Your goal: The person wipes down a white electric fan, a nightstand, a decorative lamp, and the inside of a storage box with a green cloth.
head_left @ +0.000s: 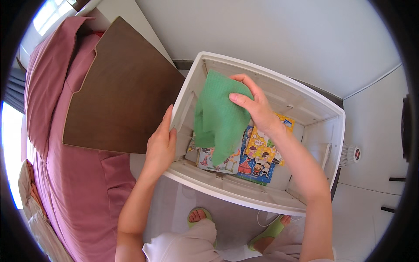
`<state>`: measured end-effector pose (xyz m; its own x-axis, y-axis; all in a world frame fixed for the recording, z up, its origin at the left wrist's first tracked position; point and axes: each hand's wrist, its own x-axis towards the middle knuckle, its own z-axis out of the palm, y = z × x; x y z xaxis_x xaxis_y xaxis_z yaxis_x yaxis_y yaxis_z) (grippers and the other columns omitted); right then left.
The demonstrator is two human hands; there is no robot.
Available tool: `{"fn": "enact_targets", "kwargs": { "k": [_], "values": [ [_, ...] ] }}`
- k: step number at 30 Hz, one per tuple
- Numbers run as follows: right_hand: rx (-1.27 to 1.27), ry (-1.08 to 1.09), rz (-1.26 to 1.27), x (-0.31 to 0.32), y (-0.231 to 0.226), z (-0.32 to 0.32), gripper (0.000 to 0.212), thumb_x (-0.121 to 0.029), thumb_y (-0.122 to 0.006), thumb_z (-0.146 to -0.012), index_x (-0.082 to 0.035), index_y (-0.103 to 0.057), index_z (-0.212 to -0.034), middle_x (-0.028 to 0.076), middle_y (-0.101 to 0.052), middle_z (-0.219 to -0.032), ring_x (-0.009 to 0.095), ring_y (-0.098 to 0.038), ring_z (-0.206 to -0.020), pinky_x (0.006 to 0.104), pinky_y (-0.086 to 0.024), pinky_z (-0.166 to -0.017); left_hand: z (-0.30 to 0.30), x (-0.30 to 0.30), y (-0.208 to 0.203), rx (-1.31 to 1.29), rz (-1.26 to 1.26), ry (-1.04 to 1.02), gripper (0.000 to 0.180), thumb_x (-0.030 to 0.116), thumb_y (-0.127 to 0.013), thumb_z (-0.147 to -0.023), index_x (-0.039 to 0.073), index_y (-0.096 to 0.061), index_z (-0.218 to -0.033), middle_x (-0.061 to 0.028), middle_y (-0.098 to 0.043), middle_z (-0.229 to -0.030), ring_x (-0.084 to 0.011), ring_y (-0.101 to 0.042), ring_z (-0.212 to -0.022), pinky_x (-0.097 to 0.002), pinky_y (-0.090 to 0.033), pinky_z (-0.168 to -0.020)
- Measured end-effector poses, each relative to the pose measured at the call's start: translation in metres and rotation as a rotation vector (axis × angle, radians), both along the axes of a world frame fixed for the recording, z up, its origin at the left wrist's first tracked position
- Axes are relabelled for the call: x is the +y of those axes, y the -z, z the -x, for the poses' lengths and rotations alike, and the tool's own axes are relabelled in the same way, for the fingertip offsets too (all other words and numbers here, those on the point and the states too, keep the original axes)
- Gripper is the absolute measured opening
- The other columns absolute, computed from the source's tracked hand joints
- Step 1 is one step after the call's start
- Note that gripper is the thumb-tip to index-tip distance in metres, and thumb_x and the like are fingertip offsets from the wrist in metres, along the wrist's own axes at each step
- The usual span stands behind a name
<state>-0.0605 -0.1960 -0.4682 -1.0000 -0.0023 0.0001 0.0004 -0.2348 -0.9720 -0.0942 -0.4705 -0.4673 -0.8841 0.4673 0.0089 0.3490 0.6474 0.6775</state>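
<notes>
A green cloth (220, 115) hangs in loose folds from my right hand (257, 102), whose thumb and fingers are closed on its upper right edge. The cloth is over the left part of a white plastic bin (270, 70). My left hand (160, 146) rests against the bin's left wall near the front corner, its fingers stretched along the outside of the rim. On the bin's floor lie colourful children's picture books (257, 168), one blue with cartoon figures, and a yellow patterned sheet (262, 142). The cloth and my right forearm hide part of them.
A dark brown board (118, 96) stands left of the bin, beside a bed with pink bedding (83, 196). White cabinets (371, 161) with black handles are on the right, and a white ribbed object (350, 154) sits by the bin's right end. My feet in green slippers (268, 233) are in front.
</notes>
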Motion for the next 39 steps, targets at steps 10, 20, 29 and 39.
{"fn": "enact_targets", "kwargs": {
  "k": [10,20,29,39],
  "values": [
    [0.444,-0.06,-1.213,-0.066,0.171,-0.05,0.046,-0.02,-0.072,-0.076,-0.019,-0.061,-0.121,0.009,-0.049,-0.139,0.033,-0.04,-0.134,0.0526,-0.037,-0.103,0.0,0.006,-0.004,-0.023,0.035,-0.02,0.057,0.005,-0.045,-0.098,0.01,-0.03,-0.153,-0.0221,-0.055,-0.137,-0.0398,-0.056,-0.122,-0.0427,-0.045,-0.099],
    [-0.251,-0.67,-0.787,0.012,0.07,-0.091,0.048,-0.037,-0.05,-0.091,-0.005,-0.063,-0.124,0.02,-0.067,-0.118,0.035,-0.063,-0.11,0.0419,-0.048,-0.095,-0.007,0.009,-0.003,0.29,0.183,0.02,0.066,0.007,-0.056,-0.092,0.01,-0.031,-0.153,-0.0214,-0.053,-0.14,-0.0381,-0.047,-0.133,-0.0438,-0.037,-0.109],
    [-0.898,-0.613,-1.561,0.111,0.064,-0.133,0.047,-0.042,-0.057,-0.092,-0.004,-0.068,-0.117,0.017,-0.066,-0.122,0.029,-0.063,-0.115,0.0431,-0.051,-0.095,-0.035,0.13,0.079,0.428,0.474,1.283,0.034,0.033,-0.066,-0.087,0.007,-0.069,-0.109,-0.0116,-0.064,-0.117,-0.0304,-0.049,-0.128,-0.0444,-0.034,-0.112],
    [-0.684,-0.078,-1.583,0.118,0.131,-0.07,0.076,-0.034,-0.066,-0.084,-0.008,-0.037,-0.149,0.019,-0.047,-0.141,0.031,-0.061,-0.117,0.042,-0.051,-0.095,-0.019,0.145,0.128,0.402,0.638,1.62,0.032,0.038,-0.062,-0.088,0.008,-0.072,-0.094,-0.0093,-0.066,-0.104,-0.0267,-0.057,-0.112,-0.0425,-0.038,-0.108]
  ]
}}
